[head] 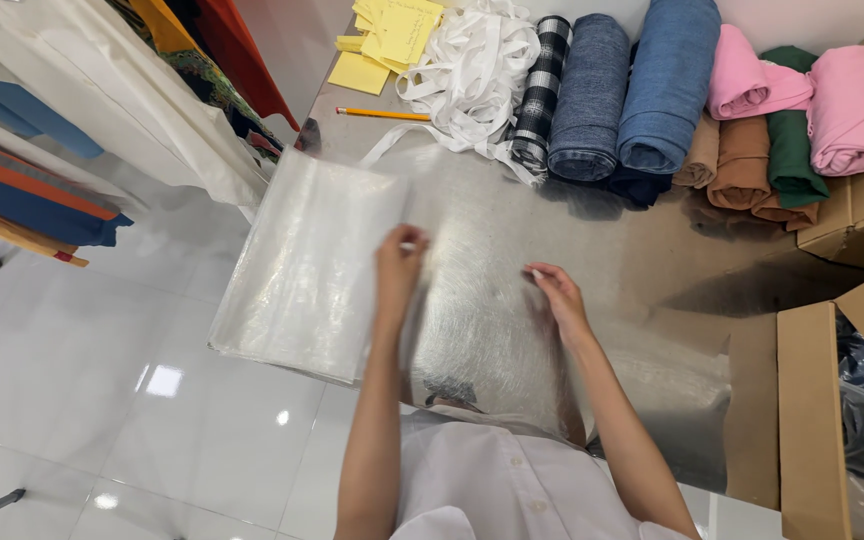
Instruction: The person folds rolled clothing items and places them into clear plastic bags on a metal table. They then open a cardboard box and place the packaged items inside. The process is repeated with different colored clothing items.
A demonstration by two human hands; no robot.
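Clear plastic bags (307, 265) overhang table edge (352, 385) (left)

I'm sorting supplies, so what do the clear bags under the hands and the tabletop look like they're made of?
The stack of clear bags looks like thin glossy plastic film: see-through, with shiny wrinkles. The left hand pinches its edge; the right hand hovers nearby. The tabletop appears to be brushed metal, probably stainless steel, judging by its dull grey sheen and swirl scratches.

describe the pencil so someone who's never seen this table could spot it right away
Start at the shiny metal table and go to its far left corner, where yellow paper notes lie beside a heap of white fabric tape. Just below the notes lies the thin yellow wooden pencil, the only slim stick-shaped thing there.
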